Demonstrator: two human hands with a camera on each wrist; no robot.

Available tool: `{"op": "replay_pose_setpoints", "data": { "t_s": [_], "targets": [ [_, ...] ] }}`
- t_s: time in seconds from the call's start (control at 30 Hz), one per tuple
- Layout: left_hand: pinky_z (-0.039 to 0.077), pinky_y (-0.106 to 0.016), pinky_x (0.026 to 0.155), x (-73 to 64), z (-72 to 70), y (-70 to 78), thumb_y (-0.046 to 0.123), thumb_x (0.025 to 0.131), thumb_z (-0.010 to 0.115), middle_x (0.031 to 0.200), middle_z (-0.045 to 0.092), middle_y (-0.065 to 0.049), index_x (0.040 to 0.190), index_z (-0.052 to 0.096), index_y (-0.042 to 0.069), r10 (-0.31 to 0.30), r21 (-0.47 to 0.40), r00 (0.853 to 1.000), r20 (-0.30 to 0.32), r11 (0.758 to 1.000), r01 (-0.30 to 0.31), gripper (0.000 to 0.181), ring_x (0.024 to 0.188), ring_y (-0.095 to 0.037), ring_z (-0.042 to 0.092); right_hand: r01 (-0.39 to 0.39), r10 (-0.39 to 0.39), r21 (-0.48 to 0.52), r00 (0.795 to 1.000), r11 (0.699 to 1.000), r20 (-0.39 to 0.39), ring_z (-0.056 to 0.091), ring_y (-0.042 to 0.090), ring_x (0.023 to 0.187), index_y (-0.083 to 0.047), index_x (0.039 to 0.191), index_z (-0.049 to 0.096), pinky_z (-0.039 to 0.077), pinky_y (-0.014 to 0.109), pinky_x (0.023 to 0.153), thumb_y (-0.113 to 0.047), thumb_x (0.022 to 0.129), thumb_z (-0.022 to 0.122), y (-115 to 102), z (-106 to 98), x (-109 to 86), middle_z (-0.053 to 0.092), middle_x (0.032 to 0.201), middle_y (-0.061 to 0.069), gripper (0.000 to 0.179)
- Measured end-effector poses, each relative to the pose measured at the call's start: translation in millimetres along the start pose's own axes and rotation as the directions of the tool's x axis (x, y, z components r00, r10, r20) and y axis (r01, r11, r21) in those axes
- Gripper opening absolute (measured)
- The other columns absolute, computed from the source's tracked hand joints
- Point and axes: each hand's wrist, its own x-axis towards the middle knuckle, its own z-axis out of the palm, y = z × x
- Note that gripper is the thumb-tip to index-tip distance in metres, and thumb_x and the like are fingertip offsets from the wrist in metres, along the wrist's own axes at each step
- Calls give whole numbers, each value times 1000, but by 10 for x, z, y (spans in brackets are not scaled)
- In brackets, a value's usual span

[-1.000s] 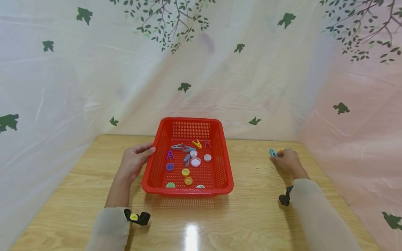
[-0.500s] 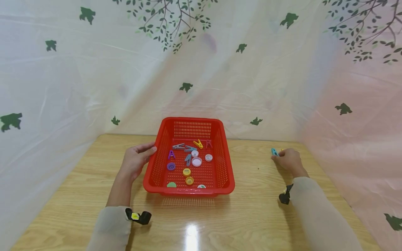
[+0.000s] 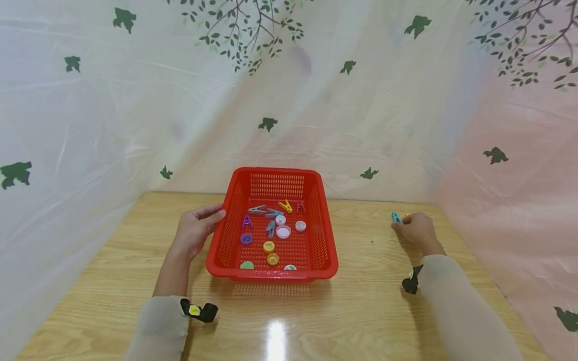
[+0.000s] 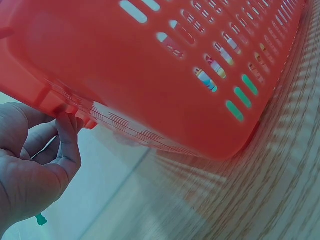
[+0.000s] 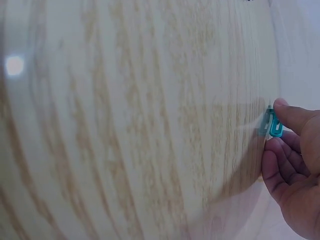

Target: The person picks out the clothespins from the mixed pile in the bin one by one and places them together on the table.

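Teal clip [image 3: 396,217], slotted, near far right corner of table [image 3: 361,311], long axis slanting to far edge, free end slightly left; right hand [image 3: 417,232] pinching it, left hand [image 3: 193,231] gripping red basket [image 3: 271,274]

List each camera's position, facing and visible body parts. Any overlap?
Head: worn on the head, looks forward and down at the basket, table and backdrop; left hand, right hand and sleeves show.
Left wrist: on that wrist, faces the basket's outside; left hand shows.
Right wrist: on that wrist, faces table and clip; right hand shows.
Shared: head and right wrist both show the clip.
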Motion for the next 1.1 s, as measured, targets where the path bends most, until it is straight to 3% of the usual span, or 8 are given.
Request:
{"op": "replay_pose_setpoints", "data": {
  "t_s": [0.4,0.67,0.9,1.1],
  "targets": [
    [54,-31,99,8,5,-7,28,97,73,142,59,-13,144,59,9,11,-9,1000,4,1000,-11,53,118,-21,64,5,-5,-8,1000,1000,11,56,55,114,17,119,65,53,60,90,-35,100,66,-29,-50,-61,61,125,37,55],
    [54,-31,100,11,18,-2,28,96,73,142,59,-13,144,60,9,10,-5,1000,0,1000,-10,53,119,-21,64,33,-33,-5,999,999,-25,57,54,113,17,118,65,52,60,92,-35,98,67,-1,-59,-49,61,124,36,55],
    [55,-30,99,15,14,-7,29,96,73,142,58,-13,144,59,9,14,-3,1000,0,1000,-14,54,119,-21,63,66,-66,9,998,998,-14,57,55,115,18,129,57,53,60,92,-36,103,60,-20,-164,-30,59,128,37,60],
    [54,-31,100,-5,10,2,30,96,73,143,58,-13,145,59,10,11,4,1000,-5,1000,-11,54,120,-21,62,130,-129,6,987,992,-95,60,53,112,19,126,60,54,59,90,-34,101,64,-103,-221,-7,62,123,37,58]
  ]
}}
